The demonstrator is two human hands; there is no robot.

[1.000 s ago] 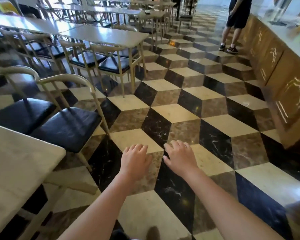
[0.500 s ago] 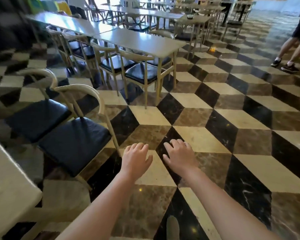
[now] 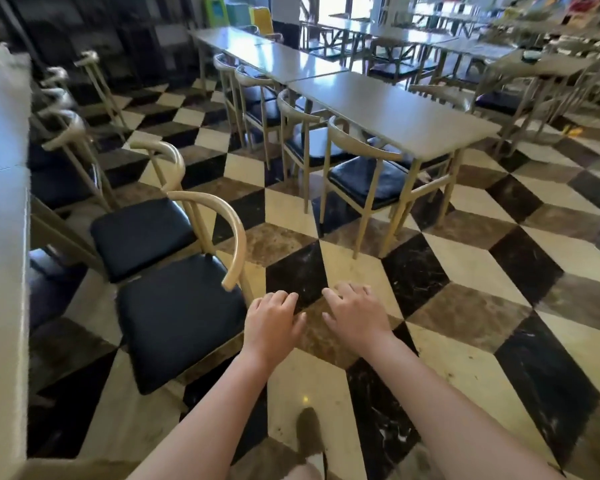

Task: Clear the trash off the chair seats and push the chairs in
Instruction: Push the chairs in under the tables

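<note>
Black-cushioned near chair [image 3: 181, 317] stands out from the left table [image 3: 0, 271]; both the left hand [image 3: 274, 323] and right hand [image 3: 357, 320] hover spread and empty, so a one-sided shove could skew it into the neighbouring chair [image 3: 142, 233].

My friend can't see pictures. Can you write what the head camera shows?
Two empty hands, left hand and right hand, reach over a checkered floor beside the nearest chair, pulled out from a table, its dark seat bare.

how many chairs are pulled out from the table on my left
2: the nearest chair just left of your left hand, and the second chair right behind it. Further chairs along that table are blurred, so more may be out.
</note>
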